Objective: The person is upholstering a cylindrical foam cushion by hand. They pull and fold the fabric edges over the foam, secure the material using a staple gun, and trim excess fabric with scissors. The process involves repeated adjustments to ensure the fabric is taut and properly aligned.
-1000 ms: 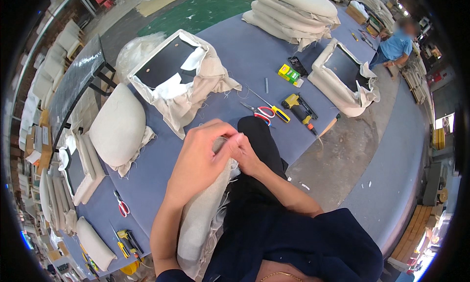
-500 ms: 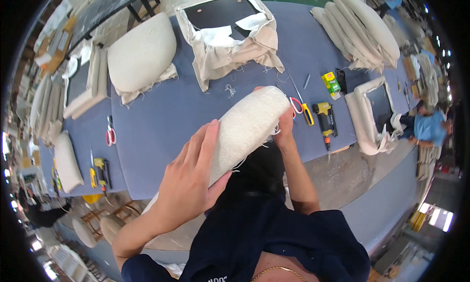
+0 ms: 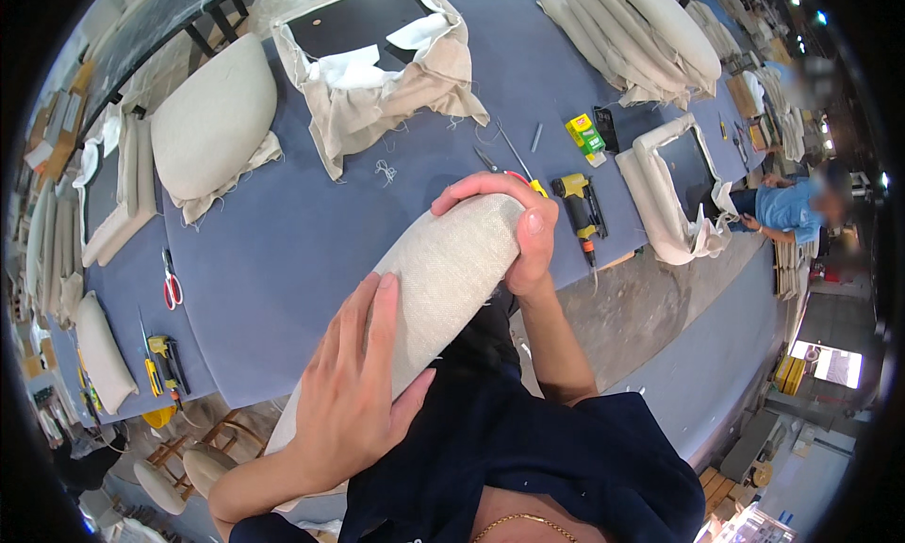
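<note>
A long padded cushion (image 3: 448, 270) in cream woven fabric is held up in front of my body, its far end tilted to the right. My left hand (image 3: 349, 378) grips its near side, with the fingers laid over the cover and the thumb on the edge facing me. Around the rounded far end curls my right hand (image 3: 530, 237), fingers over the top and thumb on the right side. The cushion's underside is hidden. Just beyond the right hand, a yellow-handled screwdriver (image 3: 537, 188) and red-handled scissors (image 3: 516, 176) lie partly covered on the blue-grey table (image 3: 255, 279).
A staple gun (image 3: 578, 204) and a green-yellow box (image 3: 585, 138) lie to the right. Farther off are a half-covered seat (image 3: 377, 72), stacked cushions (image 3: 641, 39) and an upholstered frame (image 3: 674, 185). Scissors (image 3: 172, 284) lie left. A person in blue (image 3: 790, 210) stands far right.
My right hand has come from behind the cushion's far end to wrap over its top. The cushion has rolled, so its frayed edge shows less. The whole view has shifted.
</note>
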`<state>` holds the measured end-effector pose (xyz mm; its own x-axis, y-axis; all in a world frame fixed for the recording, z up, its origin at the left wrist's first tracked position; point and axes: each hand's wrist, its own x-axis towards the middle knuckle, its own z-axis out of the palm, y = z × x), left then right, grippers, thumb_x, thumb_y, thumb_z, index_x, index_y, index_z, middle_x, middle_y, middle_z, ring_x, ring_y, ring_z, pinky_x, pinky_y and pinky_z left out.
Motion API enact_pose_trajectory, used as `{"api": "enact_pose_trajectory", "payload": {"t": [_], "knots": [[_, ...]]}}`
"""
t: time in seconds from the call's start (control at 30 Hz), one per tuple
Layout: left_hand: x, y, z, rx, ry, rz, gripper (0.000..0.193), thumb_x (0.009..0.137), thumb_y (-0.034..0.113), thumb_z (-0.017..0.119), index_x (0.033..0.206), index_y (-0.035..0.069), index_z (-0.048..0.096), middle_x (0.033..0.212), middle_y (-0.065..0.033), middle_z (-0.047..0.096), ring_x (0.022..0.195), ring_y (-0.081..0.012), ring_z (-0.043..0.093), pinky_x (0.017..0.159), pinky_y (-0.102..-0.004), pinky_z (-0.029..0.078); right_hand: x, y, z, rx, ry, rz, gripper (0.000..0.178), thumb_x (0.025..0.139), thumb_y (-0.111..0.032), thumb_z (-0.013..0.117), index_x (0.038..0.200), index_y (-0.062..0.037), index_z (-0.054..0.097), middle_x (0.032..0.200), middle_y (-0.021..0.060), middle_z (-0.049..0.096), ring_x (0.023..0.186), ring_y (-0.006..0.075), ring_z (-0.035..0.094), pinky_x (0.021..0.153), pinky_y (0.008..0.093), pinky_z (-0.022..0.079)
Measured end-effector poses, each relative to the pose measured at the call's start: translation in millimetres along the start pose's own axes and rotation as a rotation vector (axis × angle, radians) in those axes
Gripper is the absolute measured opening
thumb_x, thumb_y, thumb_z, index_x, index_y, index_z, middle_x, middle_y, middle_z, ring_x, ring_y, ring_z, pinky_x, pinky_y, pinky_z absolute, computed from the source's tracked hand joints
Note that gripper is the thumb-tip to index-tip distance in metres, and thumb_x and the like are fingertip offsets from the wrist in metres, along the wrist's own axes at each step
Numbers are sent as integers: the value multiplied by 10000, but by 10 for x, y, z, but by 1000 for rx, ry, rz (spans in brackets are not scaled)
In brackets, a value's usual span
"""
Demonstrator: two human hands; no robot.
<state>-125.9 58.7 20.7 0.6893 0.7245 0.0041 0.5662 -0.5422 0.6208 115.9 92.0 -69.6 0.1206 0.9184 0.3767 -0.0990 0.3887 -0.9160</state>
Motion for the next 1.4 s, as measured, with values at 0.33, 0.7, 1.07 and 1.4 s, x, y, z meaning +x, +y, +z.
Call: {"api": "enact_pose_trajectory", "payload": {"t": [0.33, 0.7, 1.07, 1.4], "knots": [[824, -159, 6, -489, -152, 179, 968, 812, 190, 832, 1587, 45, 269, 1523, -215, 371, 1413, -365, 426, 1135, -445, 392, -131, 118, -22, 66, 120, -58, 769, 998, -660, 434, 1090, 79, 625, 1029, 209, 662, 948, 261, 644, 858, 391, 501], [2297, -511, 169, -977, -685, 252, 154, 912, 109, 709, 987, -25, 703, 961, -131, 733, 961, -209, 695, 898, -338, 525, -498, 1072, -1102, -478, 410, 349, 289, 1038, -237, 578, 1138, 16, 677, 1020, 113, 703, 977, 207, 658, 892, 342, 505], [2644, -608, 484, -1155, -745, 180, 870, 1055, 671, 198, 825, -9, 690, 809, -88, 664, 783, -173, 620, 782, -289, 478, -1468, 2556, -2316, -1394, 13, 608, 171, 918, -208, 702, 1028, -91, 643, 941, 125, 686, 916, 371, 684, 813, 492, 539], [2299, -384, 672, -1297, -743, 145, 960, 1037, 713, 102, 906, -2, 729, 860, -73, 690, 787, -143, 614, 786, -261, 478, -1416, 1438, -2086, -1065, 286, 338, 118, 880, -63, 740, 961, -2, 681, 849, 126, 688, 754, 246, 685, 720, 360, 546]]}}
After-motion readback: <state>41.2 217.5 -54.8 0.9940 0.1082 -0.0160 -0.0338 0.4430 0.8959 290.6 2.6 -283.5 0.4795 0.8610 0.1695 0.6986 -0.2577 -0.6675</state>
